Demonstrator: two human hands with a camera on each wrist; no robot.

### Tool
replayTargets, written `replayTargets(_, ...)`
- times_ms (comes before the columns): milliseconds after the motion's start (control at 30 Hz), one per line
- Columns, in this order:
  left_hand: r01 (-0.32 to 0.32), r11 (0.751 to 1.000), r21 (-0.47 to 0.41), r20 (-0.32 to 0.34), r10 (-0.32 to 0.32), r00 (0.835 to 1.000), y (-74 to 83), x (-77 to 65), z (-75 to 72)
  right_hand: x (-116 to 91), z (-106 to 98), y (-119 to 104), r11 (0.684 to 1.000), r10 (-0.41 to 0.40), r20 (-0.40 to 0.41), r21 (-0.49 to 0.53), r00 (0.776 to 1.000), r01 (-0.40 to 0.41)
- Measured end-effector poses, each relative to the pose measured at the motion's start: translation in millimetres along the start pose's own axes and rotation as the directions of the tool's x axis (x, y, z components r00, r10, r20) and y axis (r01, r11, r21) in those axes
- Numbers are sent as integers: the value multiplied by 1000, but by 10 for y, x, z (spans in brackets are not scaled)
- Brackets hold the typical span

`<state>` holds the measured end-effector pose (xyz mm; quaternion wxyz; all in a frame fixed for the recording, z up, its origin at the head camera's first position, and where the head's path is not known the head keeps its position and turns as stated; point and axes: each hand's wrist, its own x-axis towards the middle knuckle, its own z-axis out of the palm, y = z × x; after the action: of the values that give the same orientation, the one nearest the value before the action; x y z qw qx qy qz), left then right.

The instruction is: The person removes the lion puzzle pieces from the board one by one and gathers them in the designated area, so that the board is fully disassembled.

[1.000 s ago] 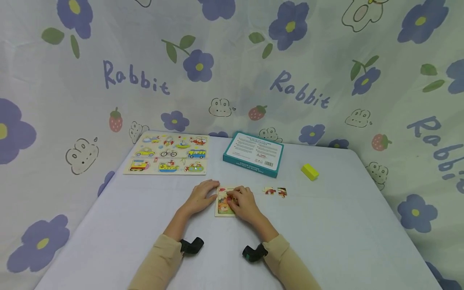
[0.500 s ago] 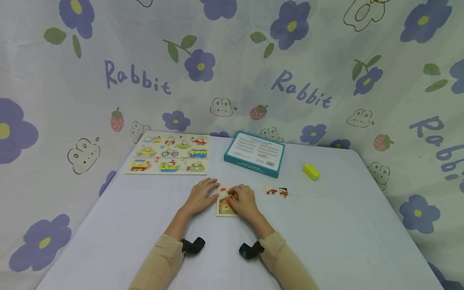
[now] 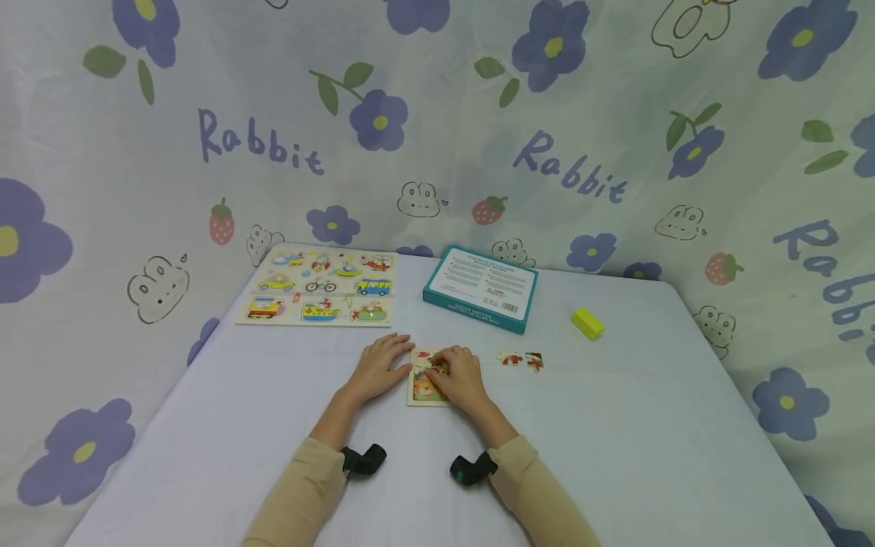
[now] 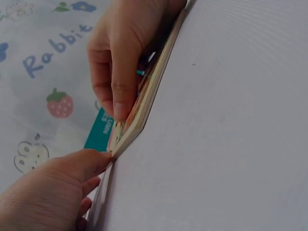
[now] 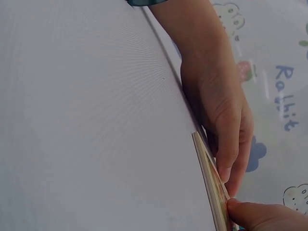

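A small wooden jigsaw puzzle board (image 3: 422, 393) with a colourful animal picture lies flat on the white table. My left hand (image 3: 376, 368) rests at its left side, fingers fairly straight and the thumb touching the edge, as the left wrist view shows at the board's corner (image 4: 131, 139). Over the board's right part, my right hand (image 3: 463, 380) has thumb and fingers bent down on the picture, pinching a puzzle piece that they mostly hide. To the right lie two loose puzzle pieces, one red and cream (image 3: 510, 358), the other darker (image 3: 535, 361).
A larger wooden board of vehicle pictures (image 3: 317, 289) lies at the back left. Beside it is a teal and white flat box (image 3: 481, 289). A yellow block (image 3: 587, 324) sits farther right. Behind the table hangs a patterned cloth (image 3: 437, 129).
My right hand has shifted slightly left and its fingertips sit a little differently on the board; a pinkish spot seen by them earlier is now hidden. The left hand stays at the board's edge.
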<state>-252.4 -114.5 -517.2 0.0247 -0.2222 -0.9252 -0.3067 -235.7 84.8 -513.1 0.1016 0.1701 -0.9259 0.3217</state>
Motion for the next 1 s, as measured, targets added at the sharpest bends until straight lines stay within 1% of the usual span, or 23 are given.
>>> replayTargets(233,-6,1000,1,1,6,1000,-10,-1,1,-5,7,0,1000,-5,-19,-16,1000,4)
replayTargets(367,-1,1000,2,7,1,1000,-11,1,-3,-6,13,1,1000,-15,-46,-6,999,15)
replayTargets(500,2,1000,2,11,-2,1000,-10,-2,-6,-9,26,11,999,-23,-71,33,997,25)
replayTargets(700,6,1000,7,14,-6,1000,-8,-16,-12,-21,52,43,995,-7,-90,96,996,15)
replayTargets(833,3,1000,13,16,-3,1000,-3,-2,-18,-20,15,50,991,-13,-114,134,993,28)
replayTargets(1000,-5,1000,14,16,5,1000,7,2,-29,-21,-37,57,989,17,-118,148,993,0)
